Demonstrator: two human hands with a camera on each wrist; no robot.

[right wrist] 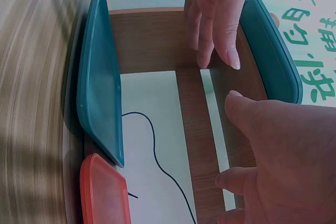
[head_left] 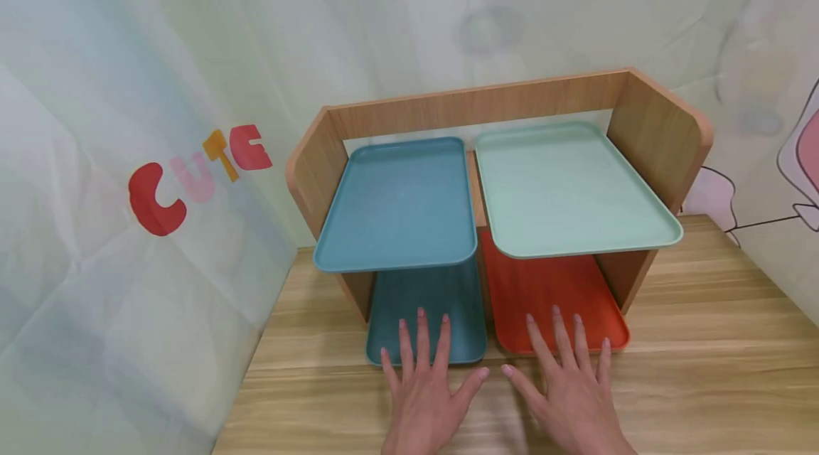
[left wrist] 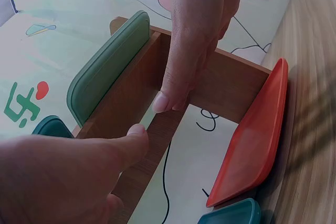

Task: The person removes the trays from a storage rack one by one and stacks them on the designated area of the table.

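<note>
In the head view, my left hand (head_left: pixel 424 391) is palm down with fingers spread, its fingertips over the front of the lower dark teal tray (head_left: pixel 425 291). Likewise spread, my right hand (head_left: pixel 572 391) has its fingertips over the front of the red-orange tray (head_left: pixel 544 284). Neither hand holds anything. Both wrist views show the hands in front of the wooden shelf (head_left: pixel 473 101), with a gap to the lower trays. On its upper level lie a blue tray (head_left: pixel 403 206) at left and a pale mint tray (head_left: pixel 576 192) at right, above the thumbs.
The shelf stands on a wood-grain table (head_left: pixel 723 341), near the back. A pale printed curtain (head_left: pixel 160 313) with coloured letters hangs at the left and behind. The upper trays jut out beyond the shelf's side panels (head_left: pixel 659 135).
</note>
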